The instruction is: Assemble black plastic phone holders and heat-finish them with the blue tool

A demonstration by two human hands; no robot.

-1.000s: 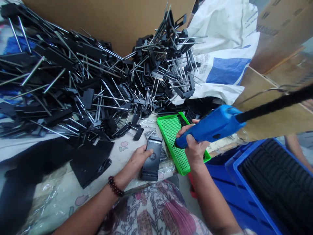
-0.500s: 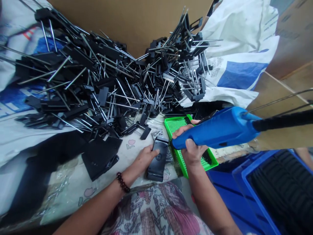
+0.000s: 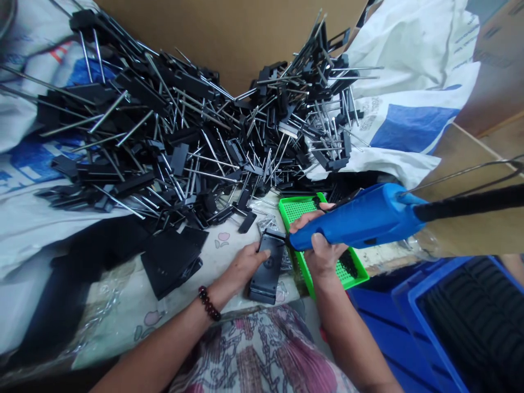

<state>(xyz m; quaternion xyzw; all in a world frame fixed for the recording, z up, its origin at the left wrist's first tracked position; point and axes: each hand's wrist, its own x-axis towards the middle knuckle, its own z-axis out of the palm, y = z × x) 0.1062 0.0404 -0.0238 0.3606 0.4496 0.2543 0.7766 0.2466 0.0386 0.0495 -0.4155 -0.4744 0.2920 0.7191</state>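
Blk part (image 3: 265,281), L hand (image 3: 239,268) w/ thumb atop

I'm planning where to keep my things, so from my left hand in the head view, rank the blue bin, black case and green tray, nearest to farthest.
1. Black case: under the left hand's thumb.
2. Green tray: just right of the case.
3. Blue bin: far right, beyond the tray.

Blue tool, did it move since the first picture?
Yes, the tip of the blue tool moved left, from over the green tray to the black block.
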